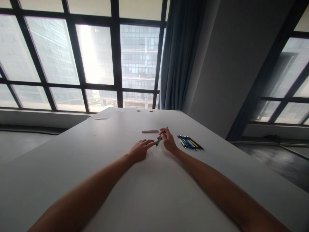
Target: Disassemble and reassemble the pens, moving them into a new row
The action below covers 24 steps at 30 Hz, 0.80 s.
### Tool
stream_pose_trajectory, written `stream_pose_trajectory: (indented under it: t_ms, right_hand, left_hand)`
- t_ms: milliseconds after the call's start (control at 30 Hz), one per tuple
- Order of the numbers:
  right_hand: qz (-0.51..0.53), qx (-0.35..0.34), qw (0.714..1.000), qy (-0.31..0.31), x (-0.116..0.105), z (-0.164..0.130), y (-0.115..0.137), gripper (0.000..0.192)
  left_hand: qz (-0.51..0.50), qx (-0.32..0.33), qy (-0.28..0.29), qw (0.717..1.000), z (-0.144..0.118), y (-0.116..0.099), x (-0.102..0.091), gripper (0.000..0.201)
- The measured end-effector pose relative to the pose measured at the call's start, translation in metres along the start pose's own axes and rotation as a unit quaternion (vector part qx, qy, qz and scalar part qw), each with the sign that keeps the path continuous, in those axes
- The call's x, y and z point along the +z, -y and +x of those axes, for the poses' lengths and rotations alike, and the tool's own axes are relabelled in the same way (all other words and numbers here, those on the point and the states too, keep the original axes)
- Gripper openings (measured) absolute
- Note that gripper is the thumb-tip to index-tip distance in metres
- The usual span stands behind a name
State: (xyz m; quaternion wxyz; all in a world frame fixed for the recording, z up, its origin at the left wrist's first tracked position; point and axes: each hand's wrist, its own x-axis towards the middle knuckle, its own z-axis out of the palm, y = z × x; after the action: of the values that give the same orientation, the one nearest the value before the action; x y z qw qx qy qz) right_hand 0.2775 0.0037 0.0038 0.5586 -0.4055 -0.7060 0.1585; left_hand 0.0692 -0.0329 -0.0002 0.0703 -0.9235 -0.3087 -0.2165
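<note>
My right hand (168,141) pinches a slim green pen (159,140), held at a slant over the white table with its lower end toward me. Just left of it is my left hand (141,149), low over the tabletop. Its fingers are stretched out, and the index fingertip reaches the pen's lower end; whether it presses on it I cannot tell. Beyond both hands lies a pinkish pen or pencil (149,131), placed crosswise. To the right of my right hand, several pens (190,142) with green, blue, yellow and dark barrels lie side by side in a slanted row.
The long white table (116,138) stretches toward the windows. White paper sheets (102,114) lie at its far left, and two dark round fittings (145,111) sit near the far edge. A blue curtain (176,61) hangs behind, beside a grey column (217,71).
</note>
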Motion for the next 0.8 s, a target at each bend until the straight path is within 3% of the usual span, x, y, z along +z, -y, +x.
stream_pose_trajectory:
  t_ms: [100, 233, 300, 433, 567, 667, 800]
  right_hand:
    - [-0.045, 0.051, 0.997, -0.042, -0.024, 0.020, -0.009, 0.037]
    - [-0.172, 0.092, 0.973, -0.126, -0.085, 0.040, -0.039, 0.059]
    - [-0.260, 0.131, 0.942, -0.167, -0.118, 0.040, -0.059, 0.049]
    - [-0.386, 0.217, 0.884, -0.150, -0.170, 0.028, -0.098, 0.030]
    - [-0.415, 0.296, 0.856, -0.088, -0.193, 0.017, -0.124, 0.026]
    - [-0.407, 0.302, 0.861, -0.045, -0.199, 0.014, -0.133, 0.021]
    - [-0.398, 0.297, 0.867, -0.035, -0.200, 0.013, -0.138, 0.021]
  left_hand:
    - [-0.011, -0.030, -0.006, 0.999, -0.001, 0.000, 0.002, 0.068]
    - [-0.015, -0.061, -0.001, 0.998, -0.001, 0.001, 0.005, 0.049]
    - [-0.017, -0.070, 0.001, 0.997, -0.001, 0.001, 0.006, 0.043]
    - [-0.018, -0.081, 0.003, 0.997, 0.000, 0.001, 0.007, 0.034]
    - [-0.010, -0.073, -0.006, 0.997, 0.000, 0.002, 0.007, 0.030]
    - [-0.010, -0.066, -0.011, 0.998, 0.000, 0.003, 0.008, 0.028]
    - [-0.014, -0.062, -0.018, 0.998, 0.000, 0.005, 0.010, 0.026]
